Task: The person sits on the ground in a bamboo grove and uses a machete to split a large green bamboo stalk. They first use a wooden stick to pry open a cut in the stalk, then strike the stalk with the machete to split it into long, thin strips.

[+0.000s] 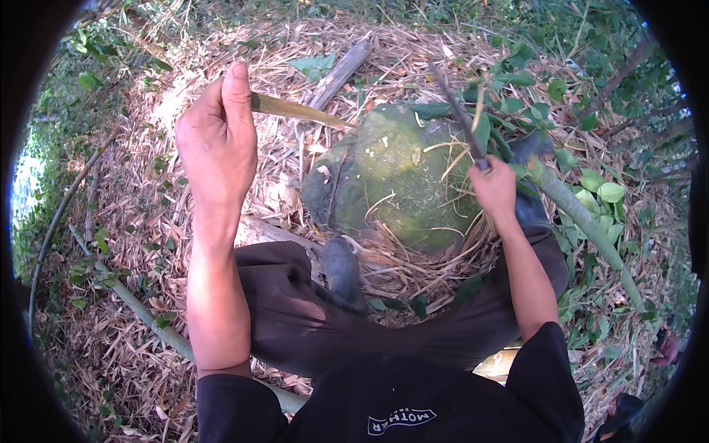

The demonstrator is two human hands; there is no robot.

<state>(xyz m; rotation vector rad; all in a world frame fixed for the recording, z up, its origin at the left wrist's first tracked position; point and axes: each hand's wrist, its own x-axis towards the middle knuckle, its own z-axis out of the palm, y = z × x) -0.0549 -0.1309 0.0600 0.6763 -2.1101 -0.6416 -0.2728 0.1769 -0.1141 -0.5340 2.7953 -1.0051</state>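
Left hand (218, 140): grasping strip (299, 111).
Right hand (495, 190): clenched on knife (459, 114).
Rock (413, 181): rounded; knife could skid off toward near boot (341, 269).

Supporting surface: outdoor ground (136, 354), thickly covered with dry, straw-coloured leaf litter and mixed with small green plants, mostly toward the edges of view. Directly on it: a large rounded boulder (413, 166), greenish and moss-stained, with pale thin strips strewn over its top and dry litter packed around its near base. Also noted: a grey weathered log (343, 72) beyond the boulder's left side, a long green pole (140, 306) running diagonally at left, and a dark boot (342, 269) just nearside of the boulder.
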